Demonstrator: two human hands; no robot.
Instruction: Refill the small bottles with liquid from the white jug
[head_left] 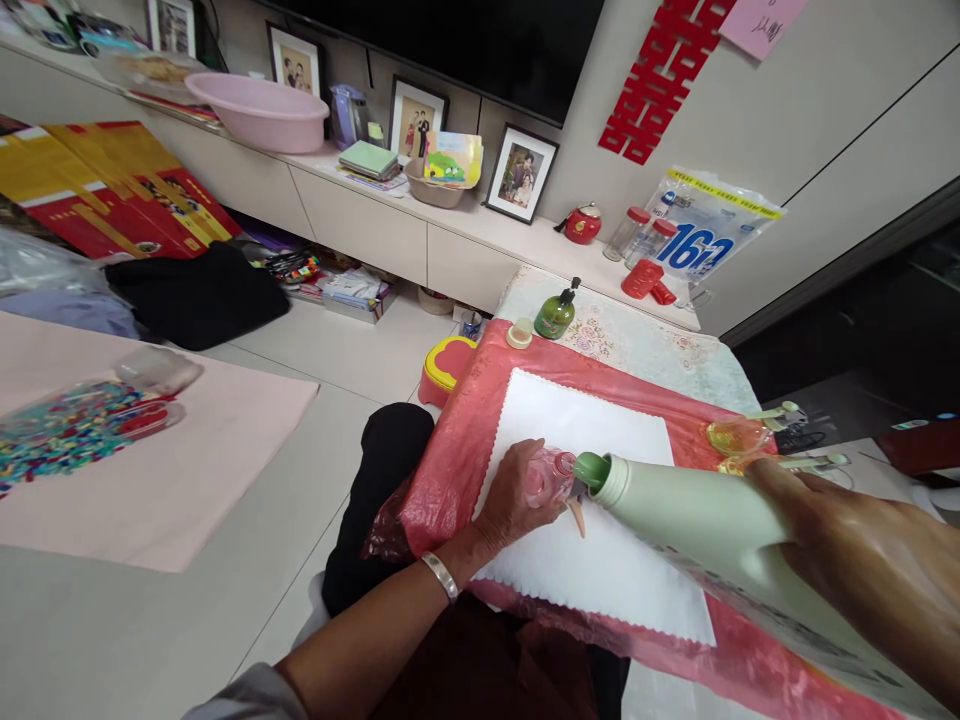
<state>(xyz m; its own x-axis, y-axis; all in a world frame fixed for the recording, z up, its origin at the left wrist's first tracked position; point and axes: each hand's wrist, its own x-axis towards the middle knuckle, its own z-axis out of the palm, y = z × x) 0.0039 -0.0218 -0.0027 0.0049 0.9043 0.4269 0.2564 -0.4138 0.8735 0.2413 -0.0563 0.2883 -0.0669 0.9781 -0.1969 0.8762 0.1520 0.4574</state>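
Note:
My left hand (511,505) is wrapped round a small clear pink bottle (546,480), its mouth uncovered and facing right. In my right hand (840,535) is a large pale green detergent bottle (694,505), tipped over with its green pour spout (591,470) at the pink bottle's mouth. Whether liquid is flowing, I cannot tell. Just below the pink bottle a small tan piece (577,517) shows, partly hidden. Both bottles are above a white scallop-edged cloth (600,408), which lies on a red plastic cover (450,470).
Behind the cloth stand a green pump bottle (556,316) and a pale round cap (520,333). Yellow-liquid spray bottles (739,436) are at right, by the detergent bottle. A yellow-topped stool (448,365) is beside the table. At left, a pink sheet (187,480) holds colourful small pieces.

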